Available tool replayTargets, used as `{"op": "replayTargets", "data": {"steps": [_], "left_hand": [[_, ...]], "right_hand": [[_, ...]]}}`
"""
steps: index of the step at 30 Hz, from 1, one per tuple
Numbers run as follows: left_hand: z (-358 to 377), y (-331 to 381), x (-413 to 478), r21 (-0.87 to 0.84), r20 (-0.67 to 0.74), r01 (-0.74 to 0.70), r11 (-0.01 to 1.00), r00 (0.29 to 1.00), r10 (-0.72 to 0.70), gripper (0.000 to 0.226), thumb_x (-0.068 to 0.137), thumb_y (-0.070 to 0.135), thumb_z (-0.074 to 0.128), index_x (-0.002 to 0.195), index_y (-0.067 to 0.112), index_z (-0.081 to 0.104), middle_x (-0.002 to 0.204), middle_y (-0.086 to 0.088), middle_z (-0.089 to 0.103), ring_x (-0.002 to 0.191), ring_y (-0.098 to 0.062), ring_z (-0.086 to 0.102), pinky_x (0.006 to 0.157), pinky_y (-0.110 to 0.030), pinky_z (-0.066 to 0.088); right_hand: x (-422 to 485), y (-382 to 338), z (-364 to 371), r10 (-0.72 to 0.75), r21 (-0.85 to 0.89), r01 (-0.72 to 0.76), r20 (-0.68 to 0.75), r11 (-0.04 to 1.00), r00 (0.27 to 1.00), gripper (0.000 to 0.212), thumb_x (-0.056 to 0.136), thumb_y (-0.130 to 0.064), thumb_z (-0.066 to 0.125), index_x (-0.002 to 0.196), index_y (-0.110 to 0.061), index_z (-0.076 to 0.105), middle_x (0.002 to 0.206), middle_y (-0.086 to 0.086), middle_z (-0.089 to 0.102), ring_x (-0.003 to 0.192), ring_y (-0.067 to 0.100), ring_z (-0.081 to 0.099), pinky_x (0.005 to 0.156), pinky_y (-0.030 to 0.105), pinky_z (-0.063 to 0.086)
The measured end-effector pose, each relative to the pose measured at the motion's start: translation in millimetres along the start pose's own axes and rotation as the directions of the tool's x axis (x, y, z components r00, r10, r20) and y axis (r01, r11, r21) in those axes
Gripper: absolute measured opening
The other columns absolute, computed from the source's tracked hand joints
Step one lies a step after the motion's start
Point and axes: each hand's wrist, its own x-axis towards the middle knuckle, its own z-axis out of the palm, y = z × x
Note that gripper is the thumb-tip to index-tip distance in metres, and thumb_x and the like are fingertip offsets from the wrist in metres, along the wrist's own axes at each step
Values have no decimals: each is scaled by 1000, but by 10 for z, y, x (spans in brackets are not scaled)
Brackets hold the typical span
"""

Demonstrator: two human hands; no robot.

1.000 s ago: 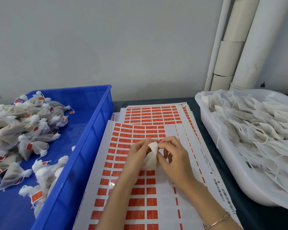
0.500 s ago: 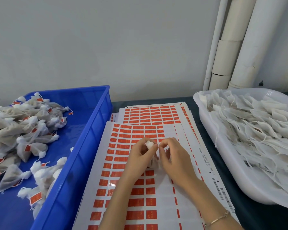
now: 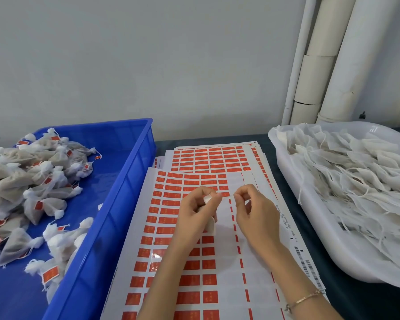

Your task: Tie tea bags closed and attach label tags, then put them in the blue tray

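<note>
My left hand (image 3: 195,211) is closed around a small white tea bag (image 3: 210,224); its gathered top pokes out between thumb and forefinger and its bottom shows below the palm. My right hand (image 3: 255,213) pinches the bag's thin string, stretched taut between the two hands. Both hover over a sheet of red label stickers (image 3: 171,218). The blue tray (image 3: 116,204) at the left holds several tied bags with red tags (image 3: 39,179).
A white tray (image 3: 310,227) at the right is heaped with flat untied bags (image 3: 356,176). More sticker sheets (image 3: 213,158) lie stacked behind the front one. White pipes (image 3: 328,61) run up the wall at the back right.
My hands have moved apart: the right hand has drawn the string out to the right while the left hand keeps the bag bunched in its fist.
</note>
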Motion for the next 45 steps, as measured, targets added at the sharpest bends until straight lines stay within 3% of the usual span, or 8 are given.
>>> {"op": "replayTargets", "data": {"steps": [10,14,16,21,31,36,39,45], "left_hand": [[-6,-176,41,279,-17,63,958,998,-60,5,88,31,67,85,28,70,75,16,67,74,-4,62,63,-11,48],[-47,-163,52,123,-110,91,988,991,-77,18,93,30,58,80,26,69,69,2,65,67,-15,62,63,-18,52],[-63,-169,60,71,-165,129,989,980,-116,17,94,30,57,82,25,69,67,7,64,67,-13,61,63,-18,52],[14,-240,99,112,-231,205,972,957,-176,15,94,30,58,89,22,70,78,6,67,78,-15,64,72,-23,53],[30,-288,99,116,-245,228,967,950,-195,14,93,32,59,89,25,71,81,8,68,78,-13,65,66,-15,50],[32,-296,120,144,-255,241,960,946,-199,14,93,34,59,88,28,71,83,13,68,80,-8,64,63,-11,47],[42,-309,112,136,-249,241,961,947,-202,15,93,35,59,90,27,71,85,13,68,82,-9,64,66,-12,48],[25,-311,104,127,-257,222,967,949,-184,15,93,33,59,92,23,71,82,9,68,79,-11,64,62,-11,48]], "right_hand": [[-6,-25,-36,37,132,-34,-19,991,999,10,91,-24,63,90,-32,56,79,-27,56,68,3,60,61,8,43],[10,13,2,124,154,-138,102,978,987,8,90,-26,64,89,-32,59,90,-18,61,85,8,60,76,17,51],[9,54,16,171,45,-178,129,983,977,9,90,-30,63,97,-31,56,103,-15,57,102,12,56,93,25,47],[29,137,94,312,-456,-187,216,870,925,66,94,-54,42,147,-19,22,157,3,22,145,25,18,118,38,12],[223,113,241,365,-545,-244,123,802,923,86,81,-72,49,143,-17,25,151,10,30,140,29,27,115,41,24],[258,143,197,306,-437,-227,119,871,945,76,78,-65,62,135,-22,38,141,0,46,129,22,41,109,39,32],[290,145,161,334,-150,-319,90,936,938,69,76,-47,75,132,-23,41,137,2,50,123,23,46,103,41,39],[440,157,-7,540,211,-545,85,812,837,75,74,-29,82,134,-26,37,134,4,53,111,25,58,83,36,48]]}}
